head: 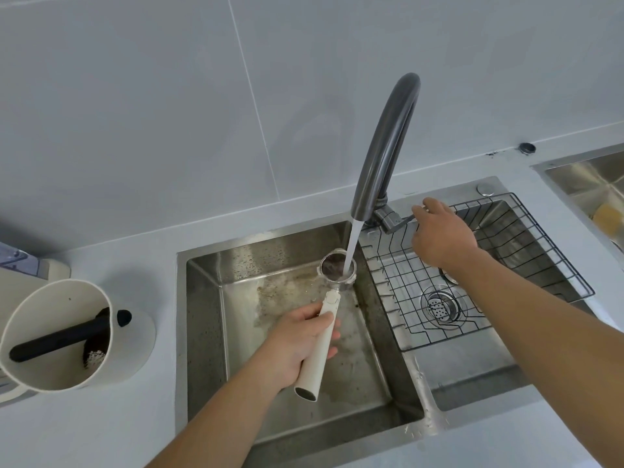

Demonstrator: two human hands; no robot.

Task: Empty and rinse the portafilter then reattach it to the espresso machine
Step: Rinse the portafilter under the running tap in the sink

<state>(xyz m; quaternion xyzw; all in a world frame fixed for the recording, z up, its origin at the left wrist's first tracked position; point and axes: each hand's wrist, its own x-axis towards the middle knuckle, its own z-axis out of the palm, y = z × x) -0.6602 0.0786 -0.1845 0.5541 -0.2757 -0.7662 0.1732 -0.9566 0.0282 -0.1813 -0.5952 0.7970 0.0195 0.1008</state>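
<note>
The portafilter [337,271] has a round steel basket and a long cream handle. My left hand [300,339] grips that handle and holds the basket over the left sink basin [209,298], right under the dark grey faucet [388,143]. A stream of water runs from the spout into the basket. My right hand [439,234] rests on the faucet lever [400,221] at the base of the faucet, fingers closed around its end. The espresso machine is barely in view at the far left edge.
A cream knock box [44,336] with a black bar and dark coffee grounds stands on the counter at left. The right basin holds a black wire rack [526,238] over the drain [439,305]. A second sink [587,184] shows at far right.
</note>
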